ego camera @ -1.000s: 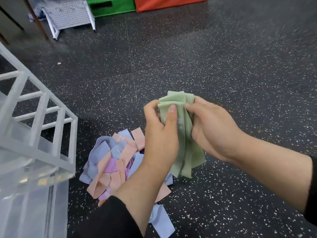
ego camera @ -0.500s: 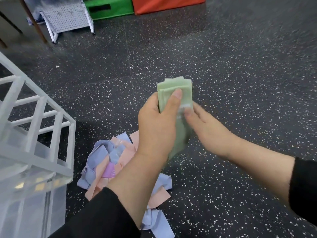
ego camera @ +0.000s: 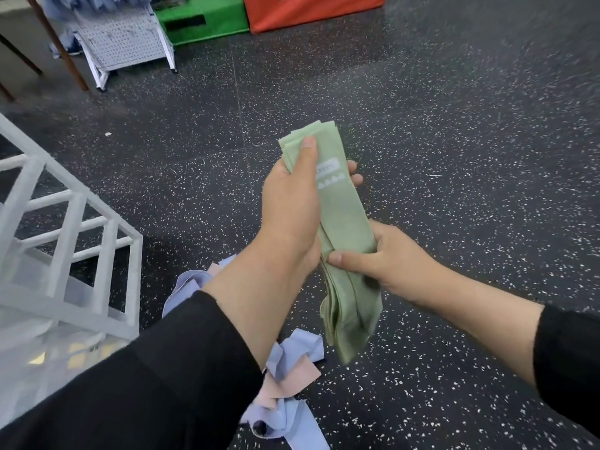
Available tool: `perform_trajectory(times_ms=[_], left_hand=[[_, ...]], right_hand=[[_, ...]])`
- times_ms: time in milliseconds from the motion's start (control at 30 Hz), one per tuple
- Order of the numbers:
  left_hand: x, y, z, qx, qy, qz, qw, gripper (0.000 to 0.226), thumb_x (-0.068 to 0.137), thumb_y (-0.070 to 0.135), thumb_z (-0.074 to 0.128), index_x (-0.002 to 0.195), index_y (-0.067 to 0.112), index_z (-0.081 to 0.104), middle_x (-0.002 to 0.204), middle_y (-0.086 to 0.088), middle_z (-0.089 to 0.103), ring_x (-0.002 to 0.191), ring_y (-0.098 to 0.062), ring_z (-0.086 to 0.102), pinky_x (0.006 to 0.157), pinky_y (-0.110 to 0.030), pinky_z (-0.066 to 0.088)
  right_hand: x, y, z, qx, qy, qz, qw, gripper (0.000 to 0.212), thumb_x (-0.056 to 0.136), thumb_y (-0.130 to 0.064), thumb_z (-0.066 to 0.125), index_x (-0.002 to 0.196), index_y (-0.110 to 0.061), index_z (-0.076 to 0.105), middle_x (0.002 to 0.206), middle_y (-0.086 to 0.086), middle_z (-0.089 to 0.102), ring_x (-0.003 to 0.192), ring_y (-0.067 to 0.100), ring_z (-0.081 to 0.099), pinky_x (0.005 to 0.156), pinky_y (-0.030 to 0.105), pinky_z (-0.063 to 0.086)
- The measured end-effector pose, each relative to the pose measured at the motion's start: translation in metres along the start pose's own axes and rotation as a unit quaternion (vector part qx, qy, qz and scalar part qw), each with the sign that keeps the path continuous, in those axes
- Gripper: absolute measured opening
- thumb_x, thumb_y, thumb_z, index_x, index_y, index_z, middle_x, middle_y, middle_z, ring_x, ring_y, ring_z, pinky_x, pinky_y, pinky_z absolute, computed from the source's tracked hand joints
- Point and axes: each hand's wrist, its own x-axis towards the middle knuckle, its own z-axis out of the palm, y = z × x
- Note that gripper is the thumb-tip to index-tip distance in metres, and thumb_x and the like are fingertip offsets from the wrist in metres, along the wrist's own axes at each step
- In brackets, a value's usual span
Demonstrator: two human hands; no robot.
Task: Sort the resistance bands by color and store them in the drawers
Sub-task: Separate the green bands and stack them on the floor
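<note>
Two hands on one stack: left hand (ego camera: pixel 289 203) pinching the upper end of the green bands (ego camera: pixel 344 222), thumb over the front, fingertips (ego camera: pixel 352 172) wrapping round the far edge; right hand (ego camera: pixel 380 258) curling round the middle, thumb across the front. Both grips closed on the stack, nothing else in either.

Risks, judging from here:
- Lower ends hanging loose below the right grip and fanning apart. Easing either pinch likely letting inner layers slide out and drop.
- Dropping straight down meaning landing on the mixed pile (ego camera: pixel 285 368) of blue and pink bands lying on the floor (ego camera: pixel 454 125) below and left of the grips, so undoing the green sort.
- Edges at the top end not lining up squarely; stuffing the stack into a drawer like that possibly leaving tails catching on the white frame (ego camera: pixel 81 248) well left of the left grip.
- Drawer front not clearly readable, blurred at the lower left, so not able to tell which drawer is open.

Look of the bands: flat, thin, pale green strips, several layers stacked lengthwise, limp below the grip, whitish printed label on the front face just right of the left thumb. Text too small to read.
</note>
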Motion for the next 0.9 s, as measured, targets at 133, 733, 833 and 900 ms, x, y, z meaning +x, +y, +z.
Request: perform_trajectory(times_ms=[133,733,833,900], left_hand=[[0.019,-0.013,0.0,-0.013,0.02,-0.03,0.999,0.037,0.107,0.036,0.049,0.12,0.004,0.061,0.095,-0.022,0.074,0.072,-0.027,0.071,0.06,-0.035,0.059],[0.07,-0.156,0.009,0.089,0.046,-0.242,0.965,0.033,0.1,0.043,0.061,0.112,0.012,0.064,0.115,-0.012,0.074,0.099,-0.03,0.074,0.092,-0.049,0.059],[0.079,-0.165,0.004,0.229,-0.018,-0.291,0.929,0.064,0.097,0.053,0.059,0.143,0.01,0.049,0.141,-0.005,0.059,0.124,-0.029,0.06,0.109,-0.048,0.046],[0.071,-0.177,-0.008,0.417,-0.039,-0.263,0.869,0.067,0.102,0.047,0.051,0.153,0.006,0.036,0.147,-0.011,0.051,0.13,-0.034,0.053,0.111,-0.043,0.042]], right_hand=[[-0.01,0.016,-0.005,0.071,-0.015,0.062,0.995,0.029,0.079,-0.023,0.075,0.106,-0.013,0.07,0.094,0.005,0.078,0.082,0.016,0.072,0.074,0.03,0.06],[-0.045,0.133,-0.081,-0.021,0.104,0.25,0.962,0.027,0.09,-0.023,0.076,0.115,-0.021,0.067,0.106,0.001,0.078,0.097,0.025,0.075,0.092,0.053,0.058],[-0.038,0.152,-0.099,-0.093,0.098,0.286,0.948,0.036,0.086,-0.031,0.078,0.119,-0.026,0.065,0.111,-0.002,0.076,0.097,0.022,0.075,0.091,0.048,0.059],[-0.032,0.165,-0.109,-0.318,0.041,0.315,0.893,0.064,0.086,-0.04,0.077,0.142,-0.024,0.05,0.136,0.001,0.061,0.104,0.021,0.068,0.088,0.036,0.054]])
